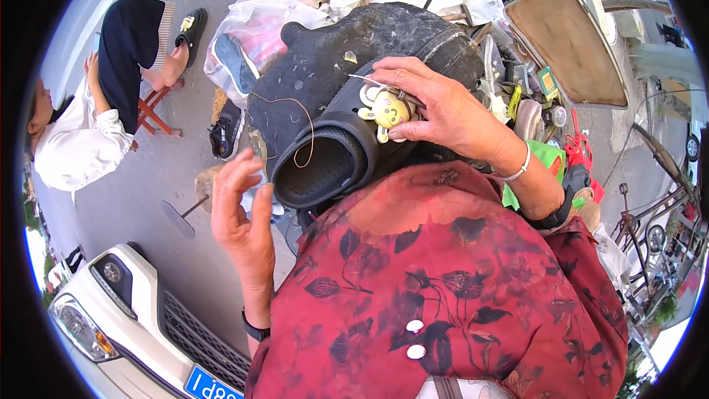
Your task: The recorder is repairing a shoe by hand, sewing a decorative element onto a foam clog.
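Observation:
A black clog (325, 159) lies across my lap, its wide opening facing the lower left. A yellow cartoon charm (391, 109) sits on its upper. Closed over the clog beside that charm, my right hand (439, 107) grips a thin metal awl (363, 78), whose pointed end sticks out to the left; its handle is mostly hidden by the fingers. My left hand (244, 214) is raised just left of the clog's opening, fingers apart and holding nothing visible. A brown thread (309, 122) loops over a dark cloth (295, 66) and down into the opening.
A person (88, 133) sits at the left on a red folding stool (156, 112), wearing a matching clog (190, 29). Tools and oddments (532, 85) crowd the right side near a brown tray (565, 37). A white car (148, 310) stands at lower left.

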Motion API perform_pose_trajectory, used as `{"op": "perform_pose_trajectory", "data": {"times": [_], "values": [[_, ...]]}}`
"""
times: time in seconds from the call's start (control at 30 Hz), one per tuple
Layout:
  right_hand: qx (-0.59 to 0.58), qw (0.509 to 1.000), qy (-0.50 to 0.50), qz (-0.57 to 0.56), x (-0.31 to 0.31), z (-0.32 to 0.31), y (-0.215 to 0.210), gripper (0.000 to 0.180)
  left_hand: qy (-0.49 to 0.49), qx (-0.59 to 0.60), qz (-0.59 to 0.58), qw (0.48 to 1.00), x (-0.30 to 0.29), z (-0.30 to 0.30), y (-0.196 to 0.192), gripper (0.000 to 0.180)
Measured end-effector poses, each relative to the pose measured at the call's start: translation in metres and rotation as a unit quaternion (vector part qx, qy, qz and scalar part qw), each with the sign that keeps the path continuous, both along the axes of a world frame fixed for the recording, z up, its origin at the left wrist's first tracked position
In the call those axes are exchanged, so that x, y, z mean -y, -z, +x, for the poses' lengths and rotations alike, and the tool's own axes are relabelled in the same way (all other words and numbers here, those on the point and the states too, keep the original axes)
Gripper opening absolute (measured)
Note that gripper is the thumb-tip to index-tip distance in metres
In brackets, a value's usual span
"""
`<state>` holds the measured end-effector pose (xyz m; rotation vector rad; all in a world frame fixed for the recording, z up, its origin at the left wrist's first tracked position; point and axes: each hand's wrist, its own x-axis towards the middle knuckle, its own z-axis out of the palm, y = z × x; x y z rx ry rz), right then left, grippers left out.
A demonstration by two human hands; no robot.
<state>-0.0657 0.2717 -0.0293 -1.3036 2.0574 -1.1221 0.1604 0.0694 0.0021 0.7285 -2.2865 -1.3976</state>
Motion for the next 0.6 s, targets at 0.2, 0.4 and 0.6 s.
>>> {"op": "perform_pose_trajectory", "data": {"times": [0.2,0.4,0.6], "values": [[0.015,1.0,-0.016,0.012,0.003,-0.002,-0.004,0.062,0.199,0.119,-0.386,0.893,-0.009,-0.053,-0.008,0.053],[-0.005,1.0,0.006,0.026,0.005,0.006,-0.004,0.062,0.21,0.08,-0.45,0.864,0.007,-0.047,0.013,0.034],[-0.018,0.999,-0.001,0.027,0.005,0.005,-0.005,0.06,0.193,0.061,-0.467,0.861,0.011,-0.034,0.003,0.024]]}}
